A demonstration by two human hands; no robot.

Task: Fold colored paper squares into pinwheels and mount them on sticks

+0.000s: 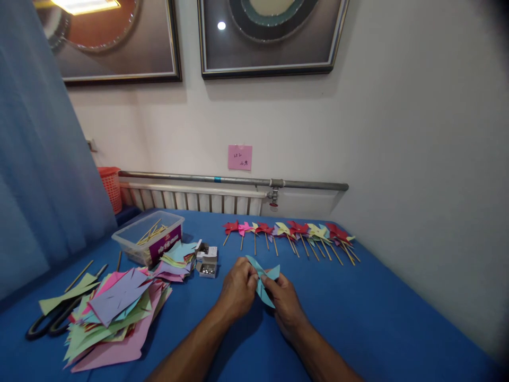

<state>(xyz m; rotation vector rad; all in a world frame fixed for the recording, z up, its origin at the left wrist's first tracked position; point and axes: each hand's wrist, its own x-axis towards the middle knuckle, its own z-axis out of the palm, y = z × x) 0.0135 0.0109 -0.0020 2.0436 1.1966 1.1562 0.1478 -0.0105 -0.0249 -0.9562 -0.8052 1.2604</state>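
A light-blue paper pinwheel [262,292] is held up between my two hands above the blue cloth. My left hand [239,284] is closed at its left side, fingers curled in a pinch near the middle of the paper. From the right, my right hand [284,300] grips the folded blades, its thumb pressed near the centre. No stick shows on this pinwheel; whatever small part is between the left fingertips is hidden. Finished-looking pinwheels on sticks [298,229] in red, pink and yellow lie in a row beyond my hands.
Left on the blue table [318,329] lie a pile of coloured paper [119,297], black-handled scissors [59,318] and a smaller paper stack [175,262]. Behind stands a plastic box of sticks [149,236]. Small boxes of metal pins [207,269] sit nearer. A radiator [199,200] lines the wall.
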